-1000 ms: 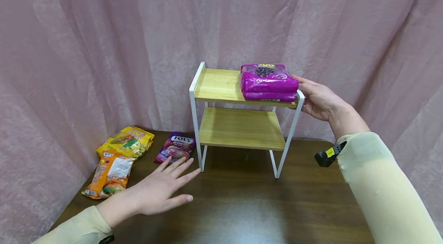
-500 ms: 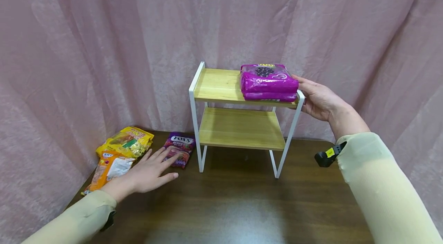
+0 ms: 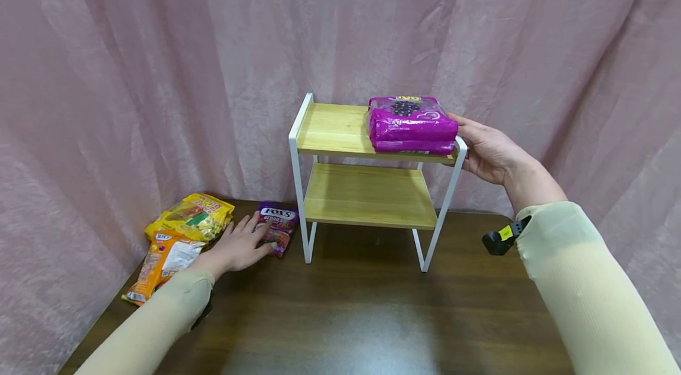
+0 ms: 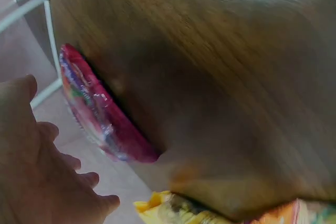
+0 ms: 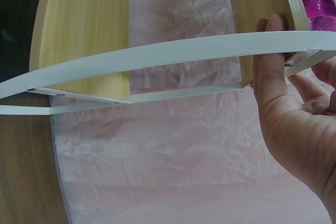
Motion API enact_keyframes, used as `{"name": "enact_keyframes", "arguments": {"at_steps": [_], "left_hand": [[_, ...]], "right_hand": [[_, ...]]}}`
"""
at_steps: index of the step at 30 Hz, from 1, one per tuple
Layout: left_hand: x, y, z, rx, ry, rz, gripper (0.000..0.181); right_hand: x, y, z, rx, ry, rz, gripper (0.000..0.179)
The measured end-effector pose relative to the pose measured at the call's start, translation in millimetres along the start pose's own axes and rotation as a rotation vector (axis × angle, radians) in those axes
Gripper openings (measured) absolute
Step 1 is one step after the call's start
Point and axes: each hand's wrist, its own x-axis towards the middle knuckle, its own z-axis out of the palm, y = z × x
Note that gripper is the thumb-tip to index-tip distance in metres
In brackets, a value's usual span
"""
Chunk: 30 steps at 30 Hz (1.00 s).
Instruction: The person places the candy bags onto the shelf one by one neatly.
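Observation:
My left hand (image 3: 238, 245) reaches toward the purple Fox's candy bag (image 3: 281, 222) on the table, its fingers spread and overlapping the bag's left part in the head view. In the left wrist view the same candy bag (image 4: 100, 111) lies beside the loosely extended fingers, which hold nothing. My right hand (image 3: 488, 153) grips the upper right side of a two-tier wooden shelf (image 3: 367, 194) with a white metal frame. Fingers of this right hand (image 5: 294, 103) pass behind the frame and lie against the underside of the top board. Next to them, a magenta candy bag (image 3: 412, 126) rests on the top tier.
A yellow candy bag (image 3: 194, 215) and an orange candy bag (image 3: 162, 265) lie overlapping at the left of the brown table (image 3: 372, 316). Pink curtains (image 3: 340, 26) hang behind the shelf. Each sleeve has a black wrist camera.
My left hand first drew left, then moved forward, away from the body, to the Fox's bag. That bag's lower end has swung slightly to the right. My right hand has kept its hold.

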Motion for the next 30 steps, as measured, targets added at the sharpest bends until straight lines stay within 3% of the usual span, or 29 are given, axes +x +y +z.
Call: {"name": "enact_keyframes", "arguments": {"at_steps": [3,10,19,30], "left_hand": [[10.0,0.0,6.6,-0.017,-0.018,-0.03,0.079],[17.7,12.8,7.4,-0.072,-0.037,-0.078,0.078],[34.0,16.6,14.4,-0.052,-0.044,-0.078,0.078],[29.0,26.4,11.4,-0.046,-0.134,-0.106,0.071]], "right_hand": [[0.1,0,0,-0.004,-0.003,-0.002,0.074],[-1.5,0,2,-0.009,0.02,0.006,0.074],[-2.6,-2,1,0.001,0.004,-0.007,0.072],[-1.2,-1,3,0.005,-0.01,-0.011,0.072]]}}
